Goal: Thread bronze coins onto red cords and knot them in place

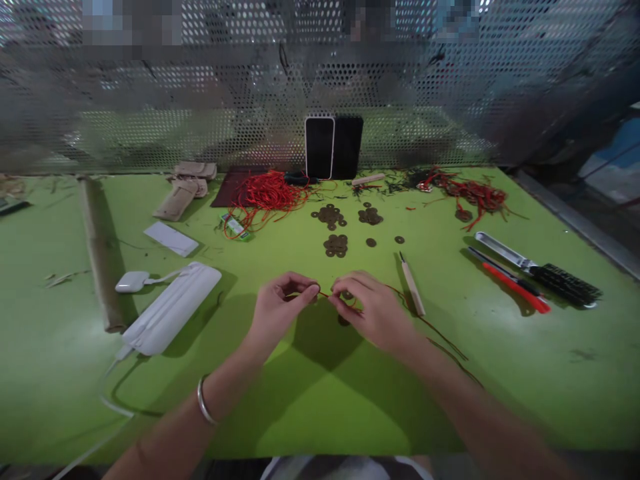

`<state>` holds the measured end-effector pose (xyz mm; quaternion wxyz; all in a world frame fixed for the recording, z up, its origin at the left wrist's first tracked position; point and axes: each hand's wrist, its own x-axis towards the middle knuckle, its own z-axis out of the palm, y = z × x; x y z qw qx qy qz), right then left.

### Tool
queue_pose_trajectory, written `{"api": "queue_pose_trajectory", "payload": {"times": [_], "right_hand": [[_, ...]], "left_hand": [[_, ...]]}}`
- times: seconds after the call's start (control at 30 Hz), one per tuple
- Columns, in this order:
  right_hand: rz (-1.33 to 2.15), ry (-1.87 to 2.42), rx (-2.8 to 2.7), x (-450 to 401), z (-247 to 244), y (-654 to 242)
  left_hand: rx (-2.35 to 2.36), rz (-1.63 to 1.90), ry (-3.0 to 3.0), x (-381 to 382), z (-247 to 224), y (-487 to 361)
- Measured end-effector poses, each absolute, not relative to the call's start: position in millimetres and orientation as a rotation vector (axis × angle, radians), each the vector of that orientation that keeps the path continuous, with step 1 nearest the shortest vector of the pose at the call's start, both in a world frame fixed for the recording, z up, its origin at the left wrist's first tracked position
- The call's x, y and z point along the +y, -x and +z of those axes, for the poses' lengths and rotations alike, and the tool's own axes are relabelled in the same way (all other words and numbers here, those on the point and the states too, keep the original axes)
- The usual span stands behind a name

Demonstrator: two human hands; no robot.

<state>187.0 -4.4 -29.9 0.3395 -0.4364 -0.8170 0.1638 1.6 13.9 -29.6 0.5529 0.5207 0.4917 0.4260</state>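
Two closed pinches, the fingers of your left hand [277, 307] and right hand [374, 310], grip the red cord [325, 294] above the bench [310, 420], nearer you than the coins [371, 243], so hold the short span straight and let the trailing ends lie untangled.

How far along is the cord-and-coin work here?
Possibly done: the red corded bundle at back right, with a coin beside it. In hand: a red cord, held taut between left hand and right hand. Apparently left: the loose coins in clusters and the heap of red strands.
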Motion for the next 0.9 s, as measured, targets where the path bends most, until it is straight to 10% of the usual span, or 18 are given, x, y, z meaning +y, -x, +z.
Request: {"api": "queue_pose_trajectory", "payload": {"times": [0.3, 0.63, 0.9], "right_hand": [[1.182, 1.06, -1.855, 3, -7, -234], [0.936, 0.872, -1.083, 27, -6, -325], [1.058, 0.956, -1.539, 7, -8, -236]], "left_hand": [[1.273, 1.173, -1.259, 32, -20, 14], [1.431, 1.748, -1.259, 56, 4, 63], [1.117, 1.123, -1.743, 33, 16, 57]]}}
